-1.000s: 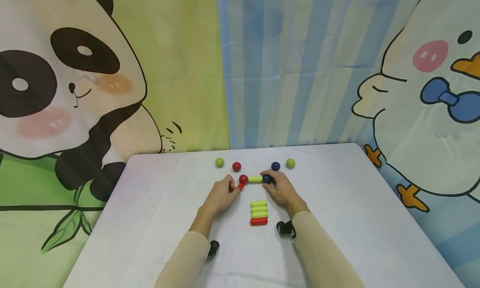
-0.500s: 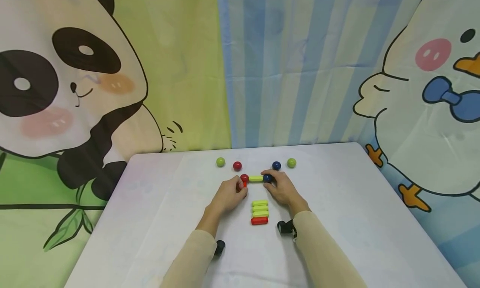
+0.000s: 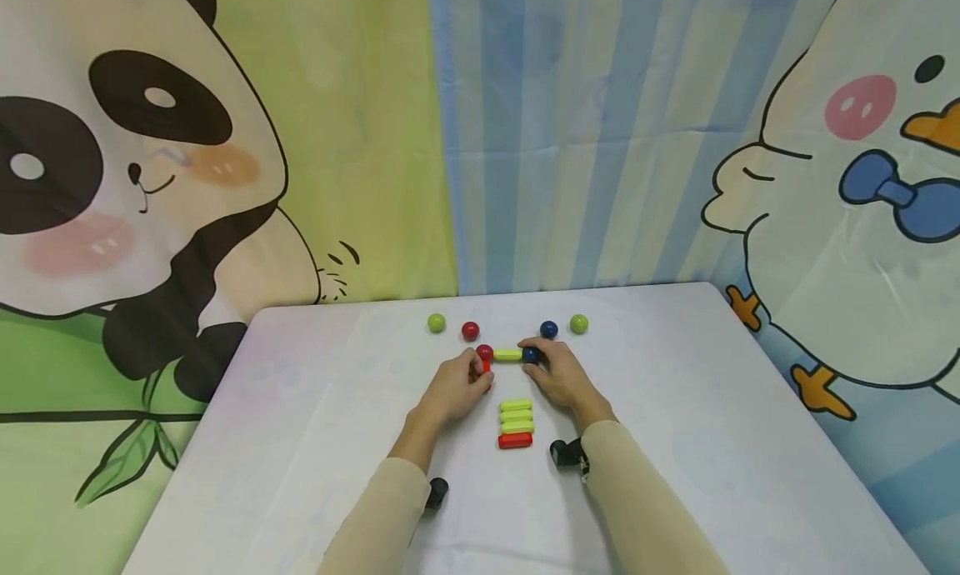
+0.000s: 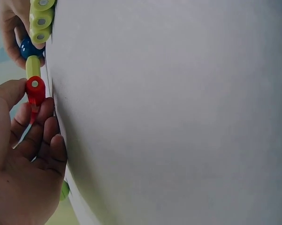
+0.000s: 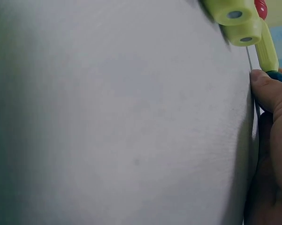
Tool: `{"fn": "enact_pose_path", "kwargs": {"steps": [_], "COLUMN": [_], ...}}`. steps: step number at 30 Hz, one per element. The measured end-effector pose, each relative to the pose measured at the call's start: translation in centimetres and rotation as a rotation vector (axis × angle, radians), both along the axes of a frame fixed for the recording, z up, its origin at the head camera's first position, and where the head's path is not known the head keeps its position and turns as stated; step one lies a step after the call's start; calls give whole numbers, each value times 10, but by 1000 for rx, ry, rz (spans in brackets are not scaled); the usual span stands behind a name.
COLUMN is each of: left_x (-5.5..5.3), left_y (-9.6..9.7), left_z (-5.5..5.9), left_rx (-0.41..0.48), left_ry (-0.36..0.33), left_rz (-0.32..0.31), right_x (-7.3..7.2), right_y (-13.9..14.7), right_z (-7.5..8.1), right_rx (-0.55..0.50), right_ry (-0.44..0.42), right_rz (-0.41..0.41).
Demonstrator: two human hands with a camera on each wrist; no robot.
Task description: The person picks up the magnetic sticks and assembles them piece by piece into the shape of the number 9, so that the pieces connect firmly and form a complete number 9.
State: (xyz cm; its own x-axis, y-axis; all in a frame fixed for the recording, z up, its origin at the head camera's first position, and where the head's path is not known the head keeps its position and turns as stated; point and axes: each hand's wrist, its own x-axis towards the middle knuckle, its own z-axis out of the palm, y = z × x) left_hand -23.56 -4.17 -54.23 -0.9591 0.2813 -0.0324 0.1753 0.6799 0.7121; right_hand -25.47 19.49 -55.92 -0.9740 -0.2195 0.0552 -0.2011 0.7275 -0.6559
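Observation:
In the head view, my left hand (image 3: 450,390) pinches a red rod (image 4: 36,95) between thumb and fingers. The rod's far end meets a red ball (image 3: 484,352), and its near end points back toward me. From that ball a yellow-green rod (image 3: 507,355) runs right to a dark blue ball (image 3: 531,355). My right hand (image 3: 564,382) grips this blue ball with thumb and fingers on either side. Seen from the left wrist, the red rod's end shows a pale round disc facing the camera. Most of the right-hand fingers are cut off in the right wrist view.
Behind the joined pieces lie a loose red ball (image 3: 470,331), a blue ball (image 3: 549,329) and two green balls, one at the left (image 3: 437,322) and one at the right. Nearer me, several yellow-green rods (image 3: 516,417) lie stacked side by side with a red rod (image 3: 515,441) on the white table (image 3: 675,408).
My left hand has moved right and slightly up, swinging the red rod from a leftward slant to pointing nearly straight toward me. The right hand stays on the blue ball.

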Motion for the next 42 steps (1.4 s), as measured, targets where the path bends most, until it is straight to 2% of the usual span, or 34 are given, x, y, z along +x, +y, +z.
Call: {"fn": "enact_pose_path", "kwargs": {"steps": [6,13,18,24,30,33,37,42], "left_x": [-2,-2,-2,-4,-16,-24,-31,-34], "left_y": [-3,1,4,-4,0,3,2,-6], "left_z": [-5,-6,-6,-3,1,4,4,4], "left_rx": [-7,0,2,14,-11,-11,-11,-48], "left_ry": [9,34,16,-22,-9,-8,25,140], "left_rz": [20,-5,-3,13,-41,-43,-12,58], "right_x": [0,1,2,1,3,3,2,0], "right_y": [-2,-1,2,-5,4,8,7,0], "right_z": [1,-1,-3,-2,2,4,2,-2], "right_rx": [-13,-14,-15,-22,-9,-18,-27,-11], "right_ry": [4,-15,-38,-31,-24,-11,-9,-27], "right_rz": [-6,-44,-64,-63,-91,-105,-89,-60]}}
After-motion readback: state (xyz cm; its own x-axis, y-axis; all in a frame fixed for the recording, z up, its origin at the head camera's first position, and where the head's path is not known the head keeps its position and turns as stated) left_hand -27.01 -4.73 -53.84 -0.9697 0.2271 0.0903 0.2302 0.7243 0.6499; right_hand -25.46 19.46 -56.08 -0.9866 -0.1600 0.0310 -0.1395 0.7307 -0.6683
